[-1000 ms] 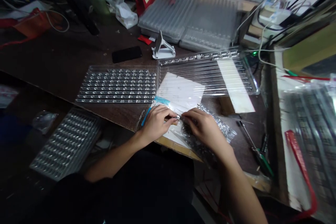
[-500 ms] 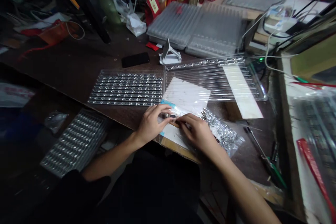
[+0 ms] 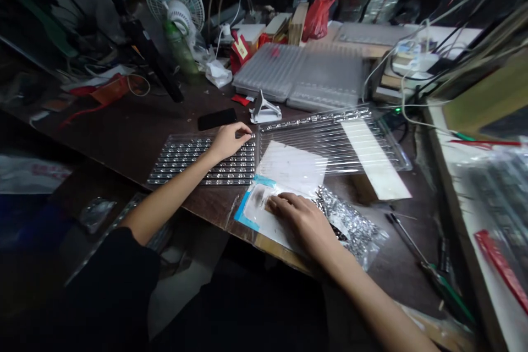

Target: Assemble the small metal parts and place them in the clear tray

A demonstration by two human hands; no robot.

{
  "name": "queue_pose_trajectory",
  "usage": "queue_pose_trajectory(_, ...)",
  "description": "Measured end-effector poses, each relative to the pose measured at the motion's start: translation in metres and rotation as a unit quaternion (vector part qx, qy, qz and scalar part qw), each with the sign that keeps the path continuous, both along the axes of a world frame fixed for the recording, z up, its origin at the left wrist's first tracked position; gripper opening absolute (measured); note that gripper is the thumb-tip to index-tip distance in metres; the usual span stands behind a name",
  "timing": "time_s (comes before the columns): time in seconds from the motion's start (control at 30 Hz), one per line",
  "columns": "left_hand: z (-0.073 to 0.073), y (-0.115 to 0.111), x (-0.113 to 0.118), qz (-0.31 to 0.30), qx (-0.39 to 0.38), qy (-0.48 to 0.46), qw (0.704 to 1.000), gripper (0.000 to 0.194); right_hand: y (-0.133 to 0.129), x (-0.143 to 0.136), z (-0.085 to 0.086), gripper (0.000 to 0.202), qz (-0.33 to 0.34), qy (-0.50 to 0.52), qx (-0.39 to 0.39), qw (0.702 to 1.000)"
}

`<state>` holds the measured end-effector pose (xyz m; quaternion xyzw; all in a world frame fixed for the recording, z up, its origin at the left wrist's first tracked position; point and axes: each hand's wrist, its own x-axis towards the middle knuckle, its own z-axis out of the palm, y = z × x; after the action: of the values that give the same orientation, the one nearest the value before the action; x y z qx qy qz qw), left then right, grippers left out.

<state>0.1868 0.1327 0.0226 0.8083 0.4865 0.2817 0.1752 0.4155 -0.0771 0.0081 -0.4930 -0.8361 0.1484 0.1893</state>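
My left hand [image 3: 230, 142] reaches over the far right corner of a clear tray [image 3: 181, 172] filled with rows of small shiny metal parts. Its thumb and forefinger pinch together at a small metal part, mostly hidden by the fingertips. On the white work sheet [image 3: 259, 206] edged with blue tape, my right hand [image 3: 303, 217] rests with curled fingers, closed on a small brown piece [image 3: 270, 204] whose kind I cannot make out. Just right of this hand lies a clear bag [image 3: 355, 228] of loose shiny metal parts.
A ribbed clear tray [image 3: 297, 126] lies behind the sheet, a white strip [image 3: 373, 157] across its right side. Behind stand a black phone [image 3: 217, 119], a white stand [image 3: 265, 110] and stacked clear trays [image 3: 268, 69]. A green-handled screwdriver [image 3: 449, 291] lies at right.
My left hand has moved from the taped sheet up and left to the filled tray's far corner. My right hand stays at the sheet. The camera view has tilted up.
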Motion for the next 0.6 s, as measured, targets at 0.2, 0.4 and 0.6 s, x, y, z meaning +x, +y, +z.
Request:
queue_pose_trajectory(0.2, -0.013, 0.014, -0.002, -0.001, 0.006, 0.099, 0.995, 0.012, 0.001, 0.015, 0.009, 0.026, -0.038, 0.061, -0.017, 0.997)
queue_pose_trajectory(0.4, -0.008, 0.019, 0.005, -0.020, 0.023, 0.164, 0.986, 0.013, -0.002, 0.032, 0.023, 0.017, -0.064, 0.001, -0.043, 0.997)
queue_pose_trajectory(0.6, 0.012, 0.021, 0.004, -0.010, 0.025, 0.280, 0.960, 0.012, -0.008, 0.051, 0.030, 0.010, -0.073, -0.057, -0.100, 0.991)
